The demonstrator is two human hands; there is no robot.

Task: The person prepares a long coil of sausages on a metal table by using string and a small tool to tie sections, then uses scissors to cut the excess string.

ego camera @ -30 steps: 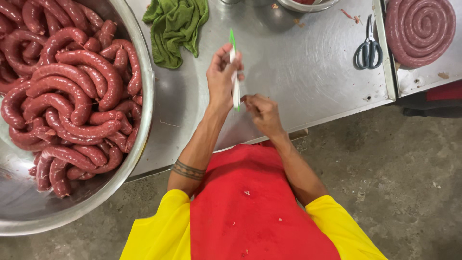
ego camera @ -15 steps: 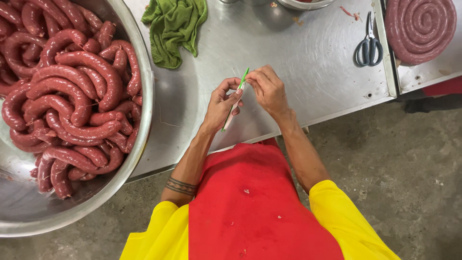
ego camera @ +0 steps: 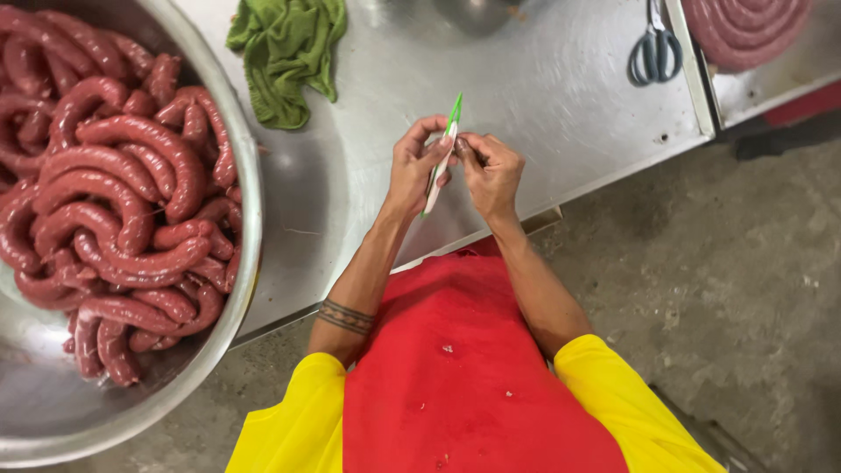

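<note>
No packages, labels, signs or screens anywhere in view.

A steel table (ego camera: 543,96) is seen, on which a green cloth (ego camera: 289,52) is laid, with a large metal bowl (ego camera: 236,289) of red sausages (ego camera: 105,193) set left of that cloth, scissors (ego camera: 655,51) far right of it, and a coiled sausage (ego camera: 745,26) beyond them.

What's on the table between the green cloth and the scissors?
In the head view, only bare steel table lies between the crumpled green cloth and the grey-handled scissors.
</note>
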